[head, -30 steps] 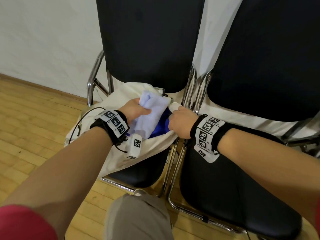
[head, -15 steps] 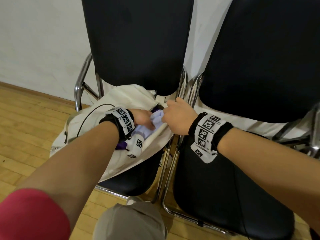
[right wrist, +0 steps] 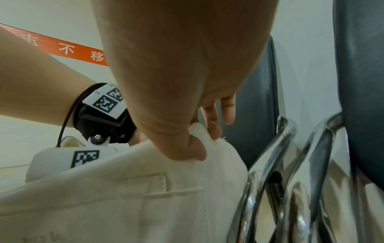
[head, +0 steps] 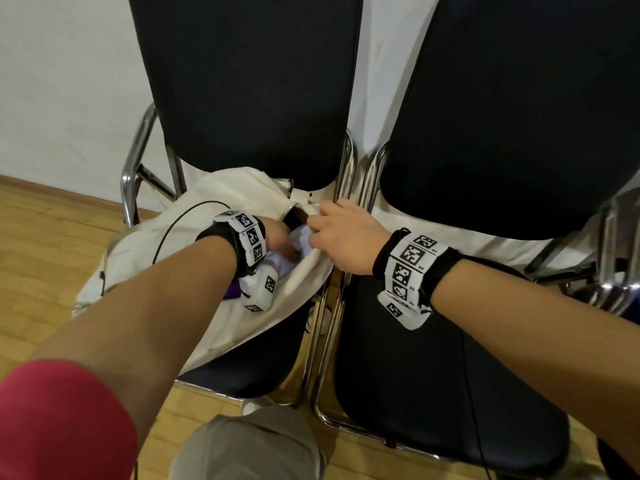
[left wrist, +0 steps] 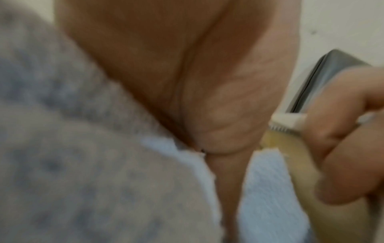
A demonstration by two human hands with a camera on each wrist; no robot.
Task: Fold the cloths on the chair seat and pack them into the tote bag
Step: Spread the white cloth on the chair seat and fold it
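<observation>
Head cam looked down and forward from above, took in both forearms, two black chairs (head: 249,81) side by side and the cream tote bag (head: 194,216) on the left seat. Left wrist cam sat super close, blurry, pointed along the left hand (left wrist: 182,82) into pale cloth (left wrist: 268,189). Right wrist cam looked up low from beside the bag wall (right wrist: 124,197), past the right hand (right wrist: 187,82) toward the chair backs. Shared by all three: the bag mouth where both hands met.

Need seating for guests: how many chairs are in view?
2. One chair on the left holds the tote bag; the other chair stands right beside it. More may be out of frame.
</observation>
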